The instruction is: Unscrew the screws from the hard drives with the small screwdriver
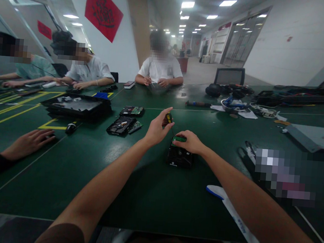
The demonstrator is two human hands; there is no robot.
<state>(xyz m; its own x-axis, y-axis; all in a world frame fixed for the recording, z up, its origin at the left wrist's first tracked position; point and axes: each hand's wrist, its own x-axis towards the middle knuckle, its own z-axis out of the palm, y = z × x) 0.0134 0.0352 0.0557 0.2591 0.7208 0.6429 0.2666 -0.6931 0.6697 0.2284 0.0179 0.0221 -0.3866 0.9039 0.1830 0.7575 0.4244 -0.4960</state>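
A black hard drive lies on the green table in front of me. At its far end is a green circuit board, pinched between the thumb and fingers of my right hand. My left hand is closed around a screwdriver with a yellow and black handle. Its thin shaft points down toward the board; whether the tip touches is too small to tell. Left of my hands lie another hard drive, a loose circuit board and a further drive with a green board.
Black trays stand at the left, near a co-worker's hand. A white and blue object lies under my right forearm. Cables and a grey metal case are at the right. Several people sit across the table.
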